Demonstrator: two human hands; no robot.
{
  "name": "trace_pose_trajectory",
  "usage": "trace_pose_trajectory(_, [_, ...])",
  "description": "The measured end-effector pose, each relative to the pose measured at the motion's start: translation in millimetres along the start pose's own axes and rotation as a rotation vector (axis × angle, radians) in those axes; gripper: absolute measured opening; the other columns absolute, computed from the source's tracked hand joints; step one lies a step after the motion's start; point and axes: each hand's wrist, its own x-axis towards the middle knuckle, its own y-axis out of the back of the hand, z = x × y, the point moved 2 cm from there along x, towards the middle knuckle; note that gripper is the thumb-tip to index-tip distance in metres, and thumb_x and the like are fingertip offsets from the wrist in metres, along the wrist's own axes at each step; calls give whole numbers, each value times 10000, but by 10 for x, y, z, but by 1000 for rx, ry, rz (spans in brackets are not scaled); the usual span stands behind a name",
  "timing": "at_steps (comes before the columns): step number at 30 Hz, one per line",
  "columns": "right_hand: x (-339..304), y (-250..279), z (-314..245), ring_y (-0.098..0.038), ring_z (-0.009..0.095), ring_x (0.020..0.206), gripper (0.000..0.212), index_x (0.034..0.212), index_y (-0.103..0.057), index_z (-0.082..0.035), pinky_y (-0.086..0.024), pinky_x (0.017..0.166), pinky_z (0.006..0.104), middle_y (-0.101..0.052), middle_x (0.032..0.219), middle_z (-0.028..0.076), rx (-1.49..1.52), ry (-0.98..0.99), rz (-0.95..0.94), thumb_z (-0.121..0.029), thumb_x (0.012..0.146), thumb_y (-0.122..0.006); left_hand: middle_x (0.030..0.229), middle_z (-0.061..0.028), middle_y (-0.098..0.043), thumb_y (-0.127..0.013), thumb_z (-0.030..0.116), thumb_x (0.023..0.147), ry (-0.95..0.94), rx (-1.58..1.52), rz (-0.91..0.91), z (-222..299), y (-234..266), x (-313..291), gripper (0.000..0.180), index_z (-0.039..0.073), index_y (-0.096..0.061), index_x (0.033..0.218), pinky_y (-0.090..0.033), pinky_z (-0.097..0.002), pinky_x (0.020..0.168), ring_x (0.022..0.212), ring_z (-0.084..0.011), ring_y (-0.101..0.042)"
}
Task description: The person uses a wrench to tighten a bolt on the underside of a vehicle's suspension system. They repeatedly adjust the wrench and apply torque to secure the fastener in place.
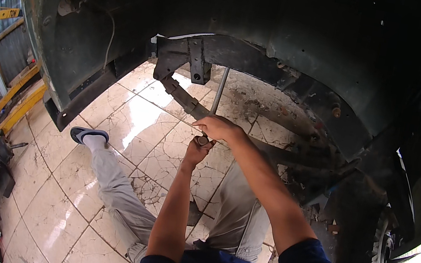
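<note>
My left hand [196, 154] is closed round a dark metal piece with a round end [201, 140], below the leaf spring. Just above it, my right hand [220, 128] is bent over the same spot with its fingers curled, and what they grip is hidden. The leaf spring [185, 99] slopes down from a bracket [172, 57] on the vehicle frame and passes behind my right hand. A grey metal rod [220, 91] drops from the frame to the back of that hand; its lower end is hidden.
Overhead curves the dark wheel arch [226, 10], with the frame rail [308, 87] across it. A tyre [384, 258] stands at the right. Yellow metal equipment [15, 103] is at the left, over cracked floor tiles [59, 189]. My sandalled foot [92, 137] rests there.
</note>
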Motion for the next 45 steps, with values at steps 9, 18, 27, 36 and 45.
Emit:
trace_pose_trajectory(9, [-32, 1, 13, -631, 295, 960, 342, 1196, -620, -173, -488, 816, 375, -667, 1049, 116, 38, 52, -24, -110, 881, -503, 721, -18, -584, -717, 130, 815, 28, 27, 35, 56, -21, -36, 255, 14, -492, 838, -413, -241, 570, 649, -80, -498])
trace_pose_trajectory(18, [5, 13, -54, -623, 305, 1009, 297, 1173, -639, -201, -487, 874, 404, -668, 1075, 101, 21, 36, -30, -199, 918, -486, 666, 13, -531, -739, 307, 796, 3, 88, 12, 47, 36, -17, 386, 18, -504, 898, -397, -244, 554, 588, -92, -468])
trace_pose_trajectory(27, [56, -53, 226, -634, 291, 982, 289, 1167, -644, -181, -488, 847, 373, -673, 1051, 118, 120, 69, -5, -175, 918, -497, 663, 13, -524, -737, 305, 797, 86, 87, -20, 84, -23, -28, 367, 32, -507, 882, -403, -245, 559, 590, -90, -465])
trace_pose_trajectory(36, [-1, 59, -17, -607, 269, 1049, 284, 1192, -622, -146, -468, 885, 355, -646, 1139, 106, 207, 71, -66, -161, 939, -494, 662, 10, -523, -729, 307, 798, 56, 92, 0, 51, 11, -37, 342, 45, -515, 853, -423, -255, 573, 596, -93, -474])
trace_pose_trajectory(45, [-22, 59, 39, -609, 298, 1032, 286, 1175, -632, -169, -475, 869, 381, -652, 1117, 100, -62, -96, -49, -168, 913, -516, 657, 14, -519, -744, 312, 794, 59, 48, -8, 39, -5, -25, 363, 45, -504, 846, -412, -246, 557, 591, -87, -469])
